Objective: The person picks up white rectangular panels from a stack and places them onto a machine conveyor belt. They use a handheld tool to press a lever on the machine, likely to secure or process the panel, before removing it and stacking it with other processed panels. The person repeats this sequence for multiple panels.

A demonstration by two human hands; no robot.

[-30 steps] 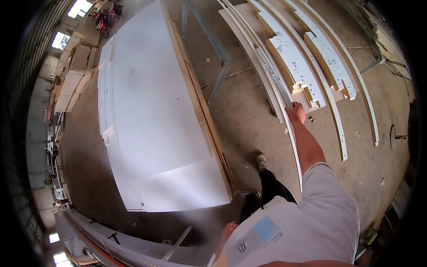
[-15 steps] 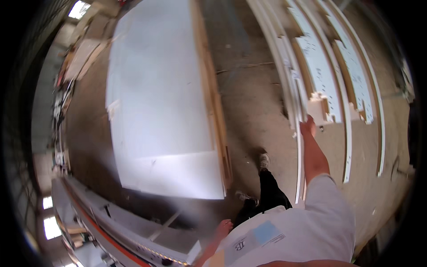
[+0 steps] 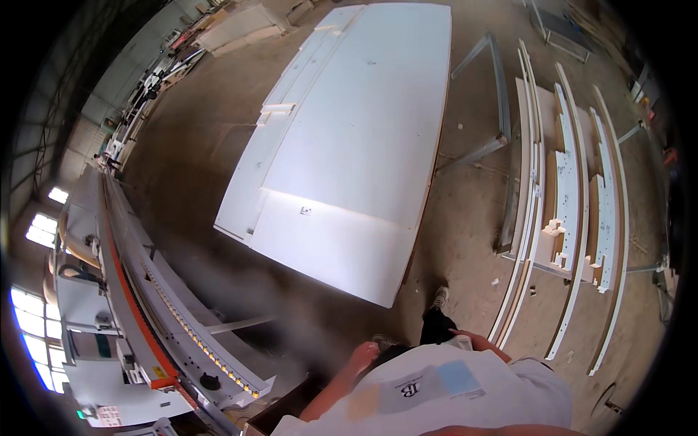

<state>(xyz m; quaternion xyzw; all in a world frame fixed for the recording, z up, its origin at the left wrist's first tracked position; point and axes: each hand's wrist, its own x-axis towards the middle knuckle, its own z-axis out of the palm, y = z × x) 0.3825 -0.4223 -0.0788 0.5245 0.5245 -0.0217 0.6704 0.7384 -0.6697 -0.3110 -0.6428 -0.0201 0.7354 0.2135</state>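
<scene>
1. The left hand hung low, short of the near corner of the big white panel. It touched nothing, and whether its grip was loose or curled I could not tell.
2. The right hand sat tucked by the hip, also short of the panel's near corner. It was half hidden by the shirt, so its grip could not be read either.
3. The panel lay flat just ahead of the shoe, its near corner jutting toward the legs. A step forward without a look down could well have caught a shin on that corner.
4. To the right of the panel, long white strips and small offcuts lay on the floor. I judged them a trip or slip risk if a foot swung wide.
5. To the left of the panel ran the long machine with its orange rail. The lane between the two looked narrow and hazy.
6. The best open room was the bare floor between the panel's right edge and the strips.
</scene>
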